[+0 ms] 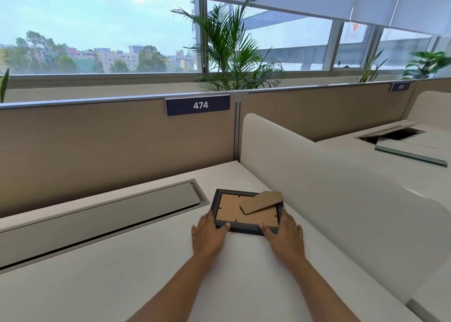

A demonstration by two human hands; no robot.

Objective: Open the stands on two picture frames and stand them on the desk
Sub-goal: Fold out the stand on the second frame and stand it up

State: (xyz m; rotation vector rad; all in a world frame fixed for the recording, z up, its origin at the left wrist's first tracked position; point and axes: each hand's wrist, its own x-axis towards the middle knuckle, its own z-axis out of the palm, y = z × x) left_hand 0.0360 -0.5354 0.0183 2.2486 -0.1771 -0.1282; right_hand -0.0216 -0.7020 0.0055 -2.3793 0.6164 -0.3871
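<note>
On the white tabletop (151, 268) beside the side divider (341, 187): face-down picture frame (231, 210), cardboard stand (262, 202) lifted open, left hand (209, 234) and right hand (284, 232) gripping near corners, fingers (263, 227) curled over the edge.

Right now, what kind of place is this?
Likely an open-plan office. A white desk sits against a tan partition panel carrying a numbered tag, "474", and a neighbouring desk lies past a white divider.

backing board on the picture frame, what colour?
Plain tan-brown, like the stand hinged on the backing board; the frame border is dark grey. Head view.
</note>
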